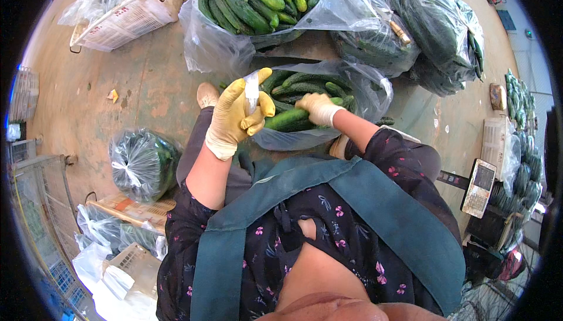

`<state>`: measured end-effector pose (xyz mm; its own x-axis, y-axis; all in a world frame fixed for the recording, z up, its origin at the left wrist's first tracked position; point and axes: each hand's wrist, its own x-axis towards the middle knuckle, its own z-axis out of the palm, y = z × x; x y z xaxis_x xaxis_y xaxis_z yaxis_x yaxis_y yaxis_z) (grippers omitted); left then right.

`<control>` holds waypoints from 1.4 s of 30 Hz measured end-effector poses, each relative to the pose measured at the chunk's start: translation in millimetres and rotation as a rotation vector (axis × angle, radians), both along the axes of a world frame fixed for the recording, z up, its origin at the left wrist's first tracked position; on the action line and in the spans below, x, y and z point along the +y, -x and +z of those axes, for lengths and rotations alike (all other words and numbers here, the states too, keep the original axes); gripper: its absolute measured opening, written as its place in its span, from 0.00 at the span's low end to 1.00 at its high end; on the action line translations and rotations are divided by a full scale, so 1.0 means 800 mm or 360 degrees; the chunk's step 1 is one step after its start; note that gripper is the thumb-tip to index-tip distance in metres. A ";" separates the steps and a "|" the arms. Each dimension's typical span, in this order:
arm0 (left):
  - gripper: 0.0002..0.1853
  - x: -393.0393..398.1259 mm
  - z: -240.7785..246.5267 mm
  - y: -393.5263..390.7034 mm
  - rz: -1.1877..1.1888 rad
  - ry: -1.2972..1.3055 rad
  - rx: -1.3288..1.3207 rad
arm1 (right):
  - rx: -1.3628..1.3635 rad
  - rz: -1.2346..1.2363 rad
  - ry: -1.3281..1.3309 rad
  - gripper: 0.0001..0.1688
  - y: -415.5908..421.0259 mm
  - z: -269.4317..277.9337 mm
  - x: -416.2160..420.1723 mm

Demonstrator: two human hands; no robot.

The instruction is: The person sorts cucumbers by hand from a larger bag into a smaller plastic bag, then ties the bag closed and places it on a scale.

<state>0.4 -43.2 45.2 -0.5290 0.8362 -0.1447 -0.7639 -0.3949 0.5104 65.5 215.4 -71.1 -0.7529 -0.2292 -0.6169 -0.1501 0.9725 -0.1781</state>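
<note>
Between my feet stands an open clear plastic bag (288, 140) of green cucumbers (303, 87). My left hand (239, 109), in a yellow-stained rubber glove, is raised at the bag's left side; a white strip (251, 92), perhaps tape, lies across its fingers, and how it is held is unclear. My right hand (319, 109), in a pale glove, reaches into the bag from the right, its fingers curled down at the end of a large cucumber (288, 120). Whether those fingers grip it is hard to tell.
A larger open bag of cucumbers (264, 2) lies ahead, with full tied bags (435, 30) to its right. A white plastic crate (127, 17) stands at the upper left. One tied bag (143, 164) sits by my left leg. A scale display (479, 188) is at the right.
</note>
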 end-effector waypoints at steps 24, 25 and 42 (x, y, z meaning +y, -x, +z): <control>0.41 0.007 -0.003 0.005 0.0000 -0.0103 -0.0059 | -0.0052 0.0092 -0.0066 0.29 -0.054 -0.014 -0.010; 0.44 0.011 -0.002 0.007 -0.0007 -0.0090 -0.0014 | -0.0039 0.0187 -0.0062 0.27 -0.053 -0.016 -0.027; 0.45 0.009 -0.003 0.008 -0.0018 -0.0053 0.0067 | 0.0069 -0.1355 0.2197 0.37 -0.032 0.094 0.114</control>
